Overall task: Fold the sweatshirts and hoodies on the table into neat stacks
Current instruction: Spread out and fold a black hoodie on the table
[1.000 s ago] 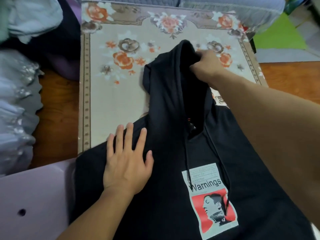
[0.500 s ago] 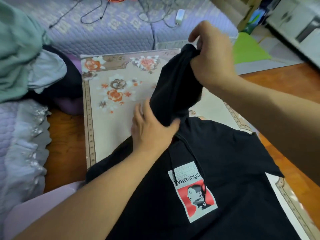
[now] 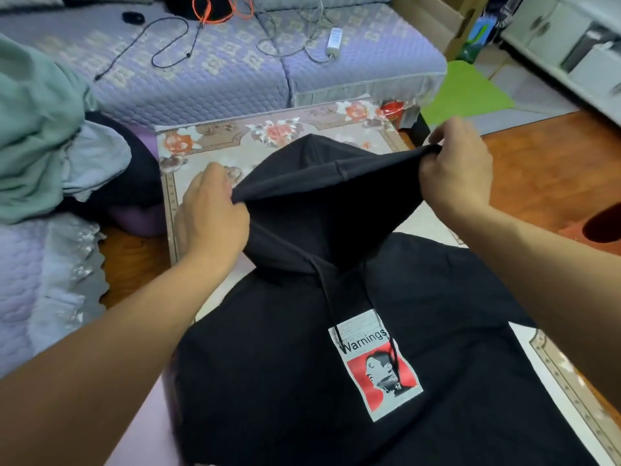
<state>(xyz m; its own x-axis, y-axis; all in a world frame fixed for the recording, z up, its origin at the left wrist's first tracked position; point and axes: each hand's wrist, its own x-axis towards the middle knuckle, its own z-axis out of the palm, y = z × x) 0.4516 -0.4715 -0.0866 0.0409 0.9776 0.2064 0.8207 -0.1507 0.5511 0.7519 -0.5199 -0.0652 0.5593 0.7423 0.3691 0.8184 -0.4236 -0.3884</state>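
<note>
Floral table | both hands pinch hood edge taut

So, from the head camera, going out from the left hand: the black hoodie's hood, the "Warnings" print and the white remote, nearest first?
1. Black hoodie's hood, pinched by the left hand.
2. "Warnings" print, lower down the chest.
3. White remote, far back on the sofa.

one head cam, looks fwd and down, close over table; sofa beyond.
</note>
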